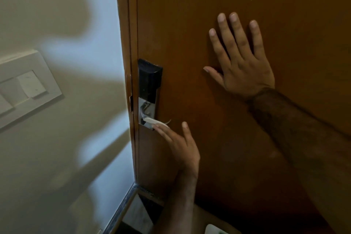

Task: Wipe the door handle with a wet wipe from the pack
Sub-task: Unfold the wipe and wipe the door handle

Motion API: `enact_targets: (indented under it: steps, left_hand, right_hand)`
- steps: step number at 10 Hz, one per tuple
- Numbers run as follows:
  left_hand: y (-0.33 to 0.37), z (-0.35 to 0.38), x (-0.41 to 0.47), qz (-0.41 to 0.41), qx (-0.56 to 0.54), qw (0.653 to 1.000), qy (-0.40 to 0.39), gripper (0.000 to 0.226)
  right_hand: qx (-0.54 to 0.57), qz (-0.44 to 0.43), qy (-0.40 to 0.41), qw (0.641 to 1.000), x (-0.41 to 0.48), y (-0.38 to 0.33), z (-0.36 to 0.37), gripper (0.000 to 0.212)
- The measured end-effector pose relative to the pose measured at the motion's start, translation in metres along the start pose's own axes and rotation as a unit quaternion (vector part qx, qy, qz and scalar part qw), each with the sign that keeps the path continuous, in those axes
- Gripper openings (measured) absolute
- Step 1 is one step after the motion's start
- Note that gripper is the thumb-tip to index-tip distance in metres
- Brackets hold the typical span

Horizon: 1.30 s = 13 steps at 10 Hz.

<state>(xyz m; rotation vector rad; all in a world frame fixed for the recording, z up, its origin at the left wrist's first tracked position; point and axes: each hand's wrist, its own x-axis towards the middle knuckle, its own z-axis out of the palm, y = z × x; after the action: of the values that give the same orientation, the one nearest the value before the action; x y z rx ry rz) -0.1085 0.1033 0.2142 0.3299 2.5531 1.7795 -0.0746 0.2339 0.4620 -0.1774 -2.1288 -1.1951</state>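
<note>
Item: small white wet wipe [155,121], folded into a narrow strip. We find it pressed against the lower end of the polished chrome door handle plate [147,111], its long axis running from upper left to lower right, the left tip lying on the metal and the right end under our fingertips.

Item: left hand [179,143]. It reaches up from below; its grip is loosely spread, the leading fingers pinning the wipe to the handle, one finger raised clear beside them. We cannot tell whether the thumb is also on the wipe.

Item: right hand [241,59]. Grip released, palm flat and fingers fanned on the door face, well to the right of and above the lock, holding nothing.

Item: black rectangular electronic lock housing [150,78], mounted upright directly above the chrome plate, close to the door's edge. The lever itself is foreshortened and hard to make out.

Item: plain brown wooden door [209,15], smooth, matte, with a small pale mark near the top. Its matching brown frame [125,43] runs vertically to the left.

Item: cream painted wall [66,138], crossed by soft shadows, carrying a white plastic switch panel [26,87] at the left edge.

Item: dark skirting strip [121,209] at the wall's foot, pale floor beside it. A white object with green marking [214,230] shows partly at the bottom edge; we cannot identify it.
</note>
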Motion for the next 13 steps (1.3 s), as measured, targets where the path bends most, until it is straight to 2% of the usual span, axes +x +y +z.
enact_targets:
  steps: [1,2,4,5,6,7,8,9,10,11,13]
  left_hand:
    - [-0.002,-0.010,0.043,-0.050,-0.059,0.996,0.042,0.084]
    - [0.004,-0.016,0.057,-0.082,-0.087,0.992,0.034,0.086]
    - [-0.005,-0.001,-0.011,0.035,-0.028,0.999,-0.029,0.082]
    - [0.006,-0.009,0.017,-0.027,-0.115,0.993,0.014,0.092]
    - [0.018,-0.017,0.041,-0.059,-0.139,0.988,0.039,0.100]
    - [0.026,-0.019,0.031,-0.069,-0.153,0.985,0.028,0.097]
    - [0.026,-0.014,-0.001,-0.041,-0.148,0.988,0.011,0.089]
    - [0.024,-0.019,-0.003,-0.075,-0.213,0.974,0.027,0.080]
    - [0.024,-0.035,0.014,-0.173,-0.358,0.915,0.074,0.057]
    - [0.014,-0.048,0.032,-0.235,-0.412,0.876,0.087,0.038]
    - [-0.030,-0.062,0.028,-0.313,-0.381,0.869,0.050,0.021]
  right_hand:
    - [-0.002,-0.001,0.002,1.000,-0.001,0.001,0.000,0.082]
    - [-0.009,-0.001,0.005,1.000,-0.001,0.001,0.001,0.082]
    - [-0.012,-0.002,0.005,1.000,-0.001,0.001,0.003,0.082]
    - [-0.007,-0.003,0.006,1.000,-0.001,0.001,0.004,0.082]
    - [-0.007,-0.001,0.008,1.000,-0.001,0.001,0.005,0.082]
    - [-0.010,0.000,0.009,1.000,-0.001,0.001,0.006,0.082]
    - [-0.012,-0.002,0.005,1.000,-0.001,0.001,0.006,0.082]
    - [-0.020,-0.004,0.003,1.000,-0.001,0.002,0.005,0.082]
    - [-0.015,-0.004,0.002,1.000,-0.001,0.002,0.005,0.082]
    - [-0.019,0.000,-0.006,1.000,-0.001,0.002,0.003,0.082]
    - [-0.030,-0.002,-0.022,0.999,0.001,0.002,0.001,0.081]
